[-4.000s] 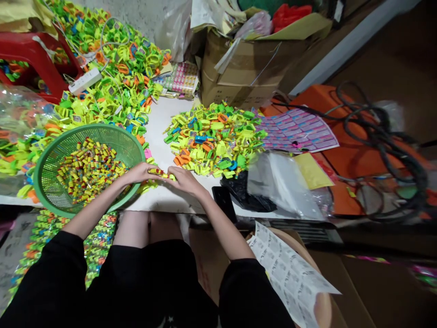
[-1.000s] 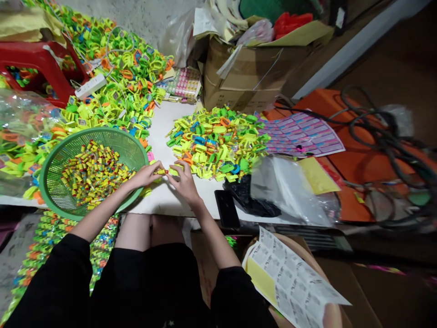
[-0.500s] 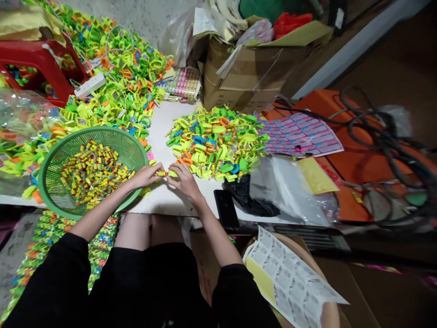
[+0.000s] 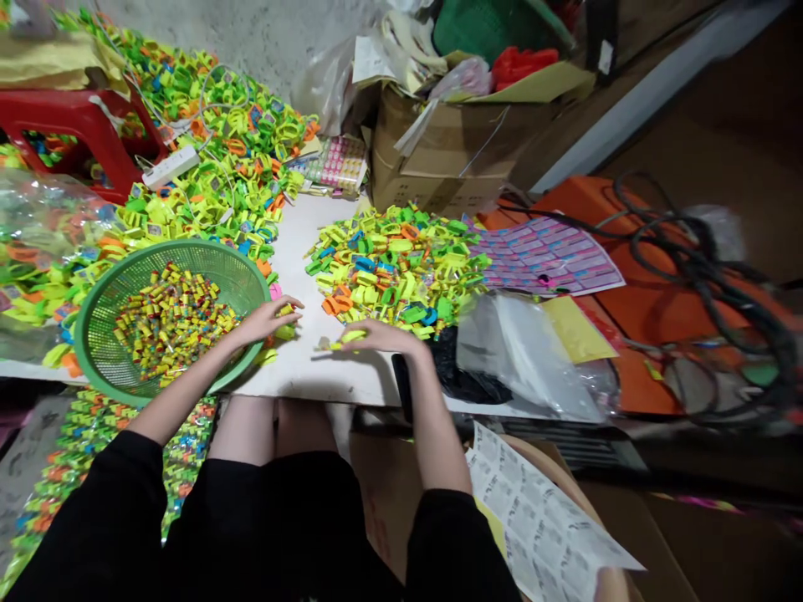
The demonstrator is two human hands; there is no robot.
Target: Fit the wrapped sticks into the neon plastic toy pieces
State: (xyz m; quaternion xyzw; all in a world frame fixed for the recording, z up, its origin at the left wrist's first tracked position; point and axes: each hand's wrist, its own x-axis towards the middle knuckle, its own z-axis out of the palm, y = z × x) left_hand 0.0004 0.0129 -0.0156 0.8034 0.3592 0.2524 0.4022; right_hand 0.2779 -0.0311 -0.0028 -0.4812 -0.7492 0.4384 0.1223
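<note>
Right hand (image 4: 380,336): held low over the table, palm down, its fingertips pinching a yellow-green piece (image 4: 352,336); the piece's far tip is blurred.
Left hand (image 4: 267,321): beside the basket's right rim, fingers curled around a yellow cylinder (image 4: 286,310); the two hands are apart, a stretch of bare table between them.
Table (image 4: 307,288): white, running under both hands, with a few yellow-green bits just below the left fingers.
Green basket (image 4: 94,334): at the left forearm, round and meshed, holding many small yellow cylinders with red ends (image 4: 176,322).
Nearer pile (image 4: 401,272): yellow, green, orange and blue plastic pieces, just beyond the right hand.
Larger heap (image 4: 244,159): similar bright pieces spread behind the basket, a white power strip (image 4: 171,167) lying on them.
Right of the pile: a purple printed sheet (image 4: 545,259), clear plastic bags (image 4: 520,343), a black bag (image 4: 480,378) and a yellow card (image 4: 577,326).
Back: an overfilled cardboard box (image 4: 445,150).
Far left: a red stool (image 4: 75,125).
Far right: black cables (image 4: 690,242) over an orange surface (image 4: 590,192).
</note>
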